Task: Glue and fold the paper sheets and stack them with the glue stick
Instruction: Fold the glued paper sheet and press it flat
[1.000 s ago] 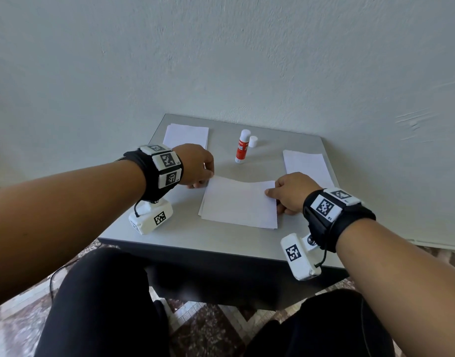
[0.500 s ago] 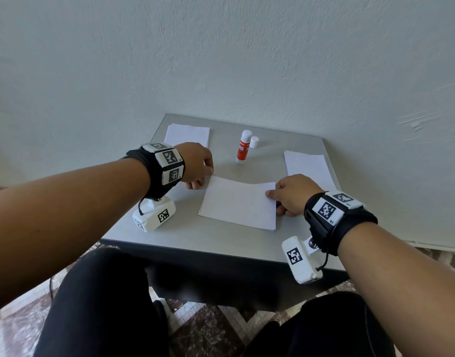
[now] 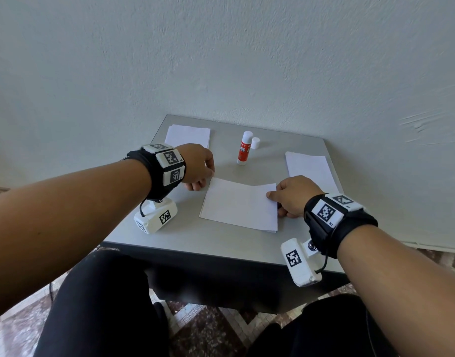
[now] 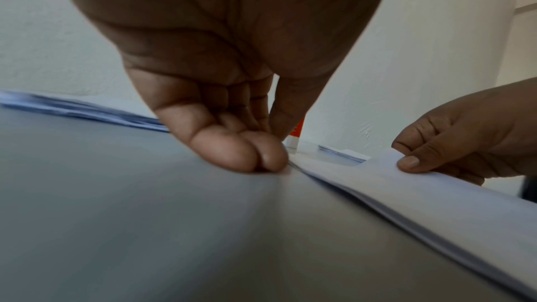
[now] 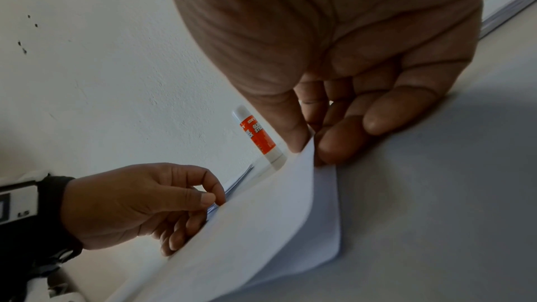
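Note:
A white paper sheet (image 3: 238, 204) lies folded at the middle of the grey table (image 3: 195, 243), its top flap bowed upward. My left hand (image 3: 203, 180) pinches the flap's far left corner with thumb and curled fingers, as the right wrist view shows (image 5: 215, 194). My right hand (image 3: 272, 198) pinches the far right corner, thumb on top and fingers beneath (image 4: 412, 164). The red and white glue stick (image 3: 244, 150) stands upright behind the sheet, uncapped. Its white cap (image 3: 255, 143) stands beside it.
One stack of white paper (image 3: 187, 136) lies at the back left corner, and another stack (image 3: 308, 168) lies along the right edge. A plain wall rises just behind the table. My knees are under the near edge.
Both hands keep their hold on the flap's corners. The left hand and its corner have shifted slightly to the left.

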